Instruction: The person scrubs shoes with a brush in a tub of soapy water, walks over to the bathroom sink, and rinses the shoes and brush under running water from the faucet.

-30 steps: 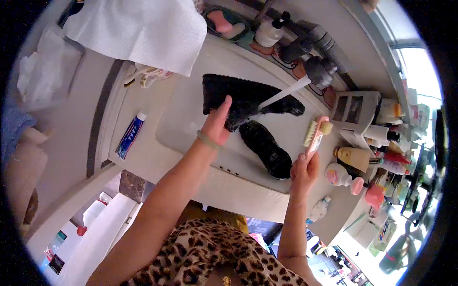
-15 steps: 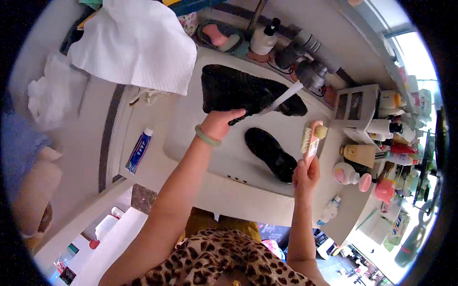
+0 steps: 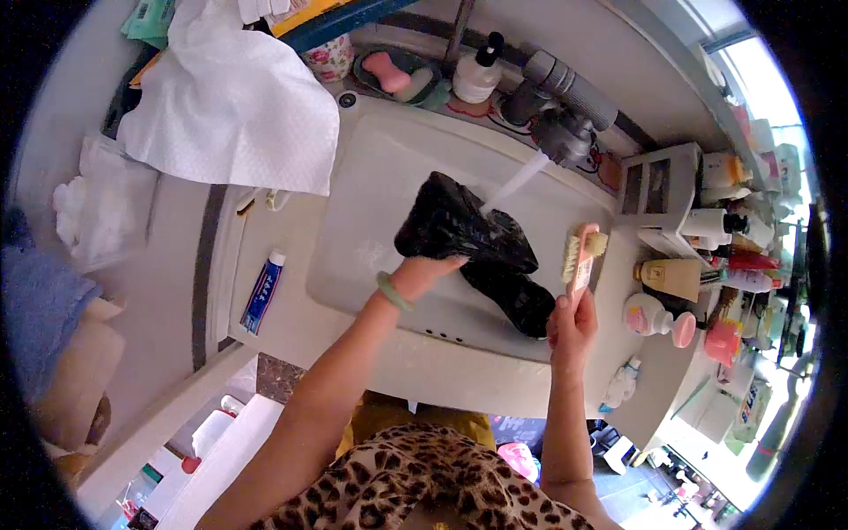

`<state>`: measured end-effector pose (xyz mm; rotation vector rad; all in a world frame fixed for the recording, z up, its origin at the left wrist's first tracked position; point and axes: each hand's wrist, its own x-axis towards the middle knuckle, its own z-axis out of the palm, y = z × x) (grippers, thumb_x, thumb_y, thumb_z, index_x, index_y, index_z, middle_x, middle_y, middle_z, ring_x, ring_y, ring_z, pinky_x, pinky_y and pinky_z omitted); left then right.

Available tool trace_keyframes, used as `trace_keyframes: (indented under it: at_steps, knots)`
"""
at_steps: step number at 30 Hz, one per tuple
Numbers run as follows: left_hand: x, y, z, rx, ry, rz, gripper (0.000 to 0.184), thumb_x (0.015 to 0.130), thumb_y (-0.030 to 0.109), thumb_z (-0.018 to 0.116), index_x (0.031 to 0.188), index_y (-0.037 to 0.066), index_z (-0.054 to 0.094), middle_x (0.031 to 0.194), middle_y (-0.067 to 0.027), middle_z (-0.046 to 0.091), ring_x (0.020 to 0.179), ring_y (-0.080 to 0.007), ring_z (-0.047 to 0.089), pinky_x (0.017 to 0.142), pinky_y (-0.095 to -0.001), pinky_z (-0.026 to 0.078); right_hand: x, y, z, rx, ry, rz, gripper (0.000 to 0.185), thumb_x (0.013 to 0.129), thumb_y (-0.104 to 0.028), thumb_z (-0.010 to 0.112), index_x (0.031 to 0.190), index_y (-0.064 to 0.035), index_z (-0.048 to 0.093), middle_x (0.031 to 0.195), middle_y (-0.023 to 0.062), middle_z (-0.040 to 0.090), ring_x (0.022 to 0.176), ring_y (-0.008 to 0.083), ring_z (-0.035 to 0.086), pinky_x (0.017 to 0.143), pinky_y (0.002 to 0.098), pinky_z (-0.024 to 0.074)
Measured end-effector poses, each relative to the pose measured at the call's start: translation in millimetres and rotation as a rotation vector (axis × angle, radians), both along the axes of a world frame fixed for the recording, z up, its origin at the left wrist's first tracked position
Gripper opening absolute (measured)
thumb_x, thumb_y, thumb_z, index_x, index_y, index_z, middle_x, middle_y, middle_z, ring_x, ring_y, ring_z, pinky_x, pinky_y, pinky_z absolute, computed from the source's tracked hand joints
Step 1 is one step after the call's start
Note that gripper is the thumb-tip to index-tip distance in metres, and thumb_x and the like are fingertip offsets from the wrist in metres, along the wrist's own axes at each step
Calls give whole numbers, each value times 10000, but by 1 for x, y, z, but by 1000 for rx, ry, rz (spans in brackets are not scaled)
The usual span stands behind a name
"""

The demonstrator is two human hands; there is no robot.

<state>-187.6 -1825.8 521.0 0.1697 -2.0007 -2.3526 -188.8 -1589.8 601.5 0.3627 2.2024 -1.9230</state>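
My left hand (image 3: pixel 426 277), with a pale green bangle at the wrist, grips the near edge of a wet black shoe (image 3: pixel 455 221) over the white sink (image 3: pixel 371 181). Water from the dark faucet (image 3: pixel 564 137) streams onto this shoe. A second black shoe (image 3: pixel 517 300) lies in the basin, partly covered by the first. At the basin's right edge my right hand (image 3: pixel 572 329) is closed around the handle of a pink brush (image 3: pixel 582 265) with pale bristles, held upright and apart from the shoes.
A toothpaste tube (image 3: pixel 263 293) lies on the left counter, below a hanging white cloth (image 3: pixel 234 115). Behind the basin are a soap dish (image 3: pixel 424 99) and a pump bottle (image 3: pixel 478 75). Bottles, a lotion bottle (image 3: pixel 669 279) and a small drawer unit (image 3: pixel 658 190) crowd the right side.
The held shoe has come down toward me and turned, now overlapping the other shoe, with the stream on its upper part. My right hand still holds the brush. The camera view has shifted slightly.
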Motion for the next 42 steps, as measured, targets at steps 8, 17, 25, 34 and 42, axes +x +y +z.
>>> trace_keyframes:
  at_steps: [8,17,25,34,42]
  knots:
    - [4,20,-4,-143,-70,-74,364,763,114,674,1094,17,559,1074,-87,589,995,-224,537,888,-338,422,-3,10,-4,-52,27,0,260,897,-194,522,1112,-52,491,625,-59,411,437,16,347,367,168,264]
    - [22,-31,9,-599,259,63,277,779,57,629,1054,44,591,1026,-76,600,968,-249,551,864,-375,437,-37,-77,38,-69,-183,626,452,937,-249,457,1356,-107,363,882,-7,466,738,91,420,669,213,352]
    - [56,-41,0,-383,22,-2,347,781,-1,623,1117,16,537,1097,-84,569,998,-204,535,894,-324,422,-74,-12,-46,564,-135,672,441,918,-360,463,1296,-134,447,1124,174,584,1009,233,582,864,317,436]
    - [52,-51,10,-222,-158,75,309,783,-8,630,1082,2,555,1041,-45,583,951,-145,546,860,-278,438,-90,-35,-75,641,248,860,394,929,-290,474,1291,-134,467,784,0,543,593,84,406,580,233,416]
    - [51,-40,21,-126,-221,213,304,763,-11,651,1058,15,580,1031,-24,591,919,-136,555,833,-281,449,-78,-76,-1,171,-144,797,423,926,-362,468,1274,-122,486,811,-27,542,627,72,401,561,236,402]
